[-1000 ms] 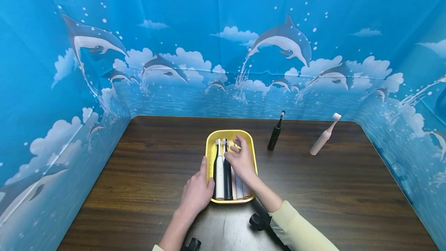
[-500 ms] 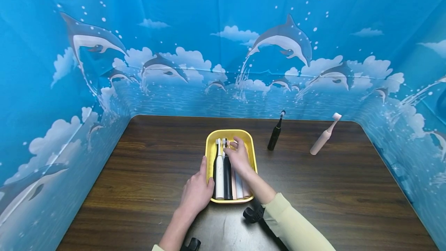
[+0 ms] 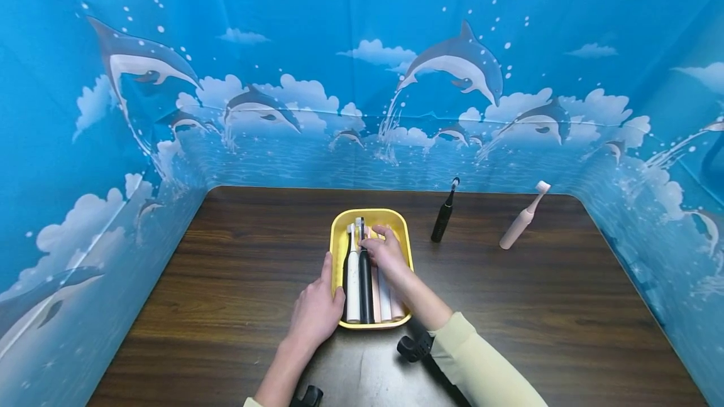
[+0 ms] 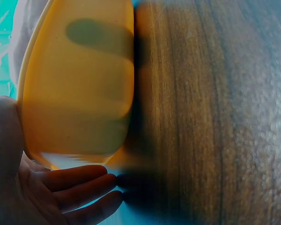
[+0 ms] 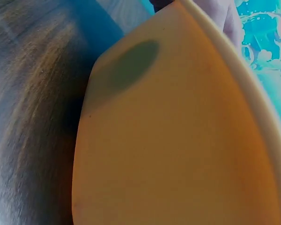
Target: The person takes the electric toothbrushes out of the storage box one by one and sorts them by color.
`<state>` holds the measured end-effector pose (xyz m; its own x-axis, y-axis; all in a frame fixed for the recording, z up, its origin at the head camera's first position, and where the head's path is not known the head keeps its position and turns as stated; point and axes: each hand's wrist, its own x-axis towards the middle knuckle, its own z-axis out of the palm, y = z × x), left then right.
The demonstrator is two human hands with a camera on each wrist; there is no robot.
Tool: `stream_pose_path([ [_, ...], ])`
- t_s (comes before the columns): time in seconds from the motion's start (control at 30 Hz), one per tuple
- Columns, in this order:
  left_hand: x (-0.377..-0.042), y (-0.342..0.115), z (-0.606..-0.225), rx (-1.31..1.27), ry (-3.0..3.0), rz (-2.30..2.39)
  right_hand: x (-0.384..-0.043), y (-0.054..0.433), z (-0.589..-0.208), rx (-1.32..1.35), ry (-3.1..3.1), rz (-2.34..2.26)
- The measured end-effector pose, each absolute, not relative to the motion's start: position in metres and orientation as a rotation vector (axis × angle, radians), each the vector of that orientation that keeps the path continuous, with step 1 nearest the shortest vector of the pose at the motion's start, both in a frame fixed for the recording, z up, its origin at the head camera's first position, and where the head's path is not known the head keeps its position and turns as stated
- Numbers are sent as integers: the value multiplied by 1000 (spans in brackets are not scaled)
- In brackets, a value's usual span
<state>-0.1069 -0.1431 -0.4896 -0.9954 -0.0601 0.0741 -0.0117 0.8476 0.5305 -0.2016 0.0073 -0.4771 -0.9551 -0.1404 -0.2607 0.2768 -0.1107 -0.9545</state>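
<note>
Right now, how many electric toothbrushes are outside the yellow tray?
2: a black toothbrush to the right of the yellow tray, and a pink toothbrush farther right. No others show, though the right arm could hide something.

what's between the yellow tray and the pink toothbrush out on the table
The head view shows a black toothbrush there, right of the yellow tray, with bare tabletop on either side.

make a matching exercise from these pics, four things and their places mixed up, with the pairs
1. yellow round-cornered tray
2. slim black toothbrush outside the tray
3. pale pink toothbrush outside the tray
4. bare left hand

A. farthest right
B. at the tray's left side
C. holding black, white and pink toothbrushes
D. between tray and pink toothbrush

Pairs: 1-C, 2-D, 3-A, 4-B.
</note>
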Motion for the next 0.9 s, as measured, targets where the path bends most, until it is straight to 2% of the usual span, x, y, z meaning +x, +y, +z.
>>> stream_pose_path([
  [0.63, -107, -145, -489, 45, -2946, -812, -179, 41, -459, -175, 1927, -1749],
  [0.9, -107, -143, -490, 51, -2953, -822, -173, 51, -455, -257, 1958, -1781],
])
